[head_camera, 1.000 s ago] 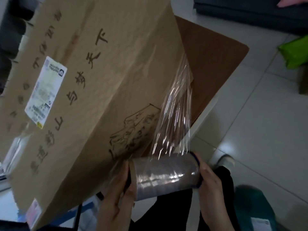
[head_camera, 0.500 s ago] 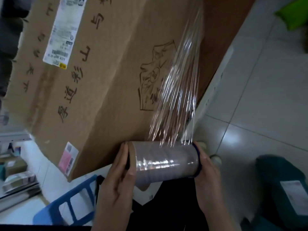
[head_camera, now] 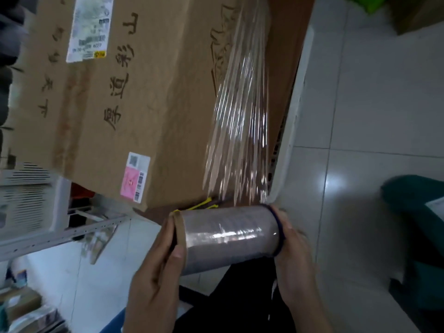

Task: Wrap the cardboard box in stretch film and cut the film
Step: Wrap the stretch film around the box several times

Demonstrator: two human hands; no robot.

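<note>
Plainly, the stretch film roll (head_camera: pixel 228 236) lies crosswise between the two hands, one at each end, so that it can turn and pay out film while staying level. The left hand (head_camera: pixel 156 272) cups the cardboard-core end, with its thumb laid over the rim. The right hand (head_camera: pixel 295 255) wraps its fingers over the dark-rimmed far end. Both grip the roll, and neither touches the box.

From the roll's top a single band of film (head_camera: pixel 242 121) runs up, taut and streaked, to the cardboard box (head_camera: pixel 144 104), meeting it near the right edge of the printed face. That tension, I judge, is what makes the film cling. The box sits on a brown table (head_camera: pixel 286 68), just above and beyond the roll; how squarely it rests I cannot tell.

Counted: one box, one roll, one band of film, two hands, and two labels on the box — a white shipping label (head_camera: pixel 90 27) and a pink sticker (head_camera: pixel 133 181). Something yellow (head_camera: pixel 204 204) pokes out just below the box; what it is I cannot tell.
</note>
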